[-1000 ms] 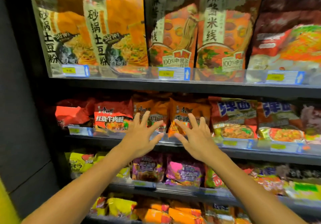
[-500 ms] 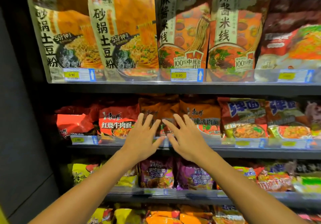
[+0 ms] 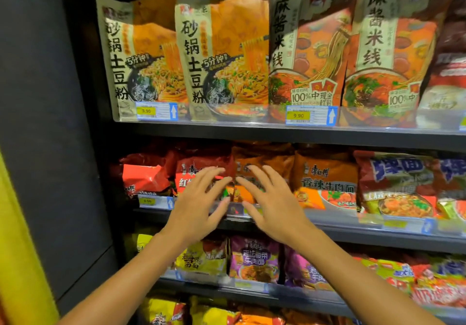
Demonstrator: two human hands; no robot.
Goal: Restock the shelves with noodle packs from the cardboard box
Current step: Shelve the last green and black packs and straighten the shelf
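Note:
Both my arms reach to the second shelf (image 3: 315, 226) of a dark rack. My left hand (image 3: 199, 203) is spread, fingers straight, in front of a red noodle pack (image 3: 199, 168). My right hand (image 3: 269, 203) is spread the same way in front of an orange noodle pack (image 3: 262, 158) beside it. Neither hand holds anything; whether the fingertips touch the packs I cannot tell. More orange packs (image 3: 325, 180) and red packs (image 3: 146, 173) fill that shelf. The cardboard box is out of view.
Tall noodle bags (image 3: 222, 54) stand on the top shelf behind a clear rail with price tags (image 3: 156, 110). Purple packs (image 3: 254, 259) and yellow packs (image 3: 199, 259) fill the shelf below. A dark side panel (image 3: 50, 122) bounds the rack on the left.
Both hands have shifted left along the second shelf and drawn closer together. The view has moved closer to the rack and shifted.

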